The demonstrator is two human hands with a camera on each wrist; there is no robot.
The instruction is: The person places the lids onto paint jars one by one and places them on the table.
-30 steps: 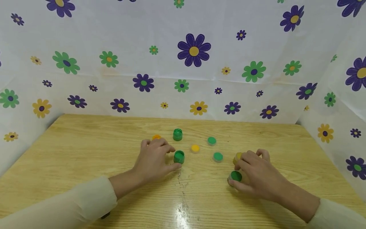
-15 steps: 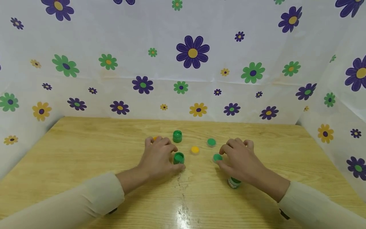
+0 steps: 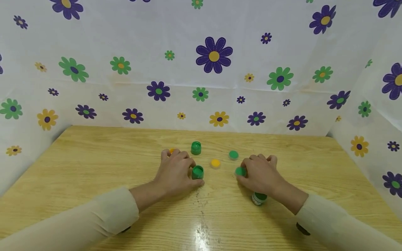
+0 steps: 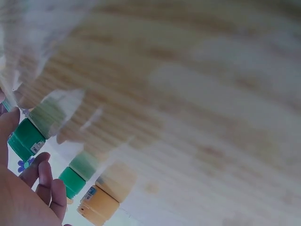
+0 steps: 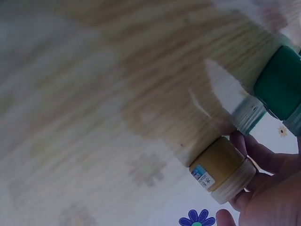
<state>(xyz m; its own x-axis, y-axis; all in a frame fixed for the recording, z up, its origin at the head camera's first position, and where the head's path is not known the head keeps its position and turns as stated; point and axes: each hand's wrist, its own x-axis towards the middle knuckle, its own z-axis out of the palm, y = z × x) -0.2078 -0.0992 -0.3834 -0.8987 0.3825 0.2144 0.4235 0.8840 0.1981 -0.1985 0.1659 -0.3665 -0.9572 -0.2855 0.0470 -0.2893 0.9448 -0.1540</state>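
"What made you nervous, standing there?"

"That right hand (image 3: 262,174). Its thumb and fingertips pinched the green lid (image 3: 240,172) right down on the table (image 3: 94,167). It was a shallow thing, so I thought a slack pinch might let it skid away."

"Nothing else?"

"The second green jar (image 3: 259,199) stood just below the same hand. One careless drop of the palm could have tipped it, I reckoned. The yellow jar (image 5: 218,165) was close too, half tucked by those fingers; it showed in the right wrist view."

"And the left hand (image 3: 176,172)?"

"Curled round the green jar (image 3: 198,172), thumb on the near side, fingers on the far. How firmly, I couldn't tell. A sharp squeeze might have shoved it askew."

"How did they look?"

"The jar was squat, upright and glossy, a deep green with a round rim and a small pale label (image 4: 36,147). The lid was a flat, paler green disc, partly hidden by the fingers, lying well apart from that jar."
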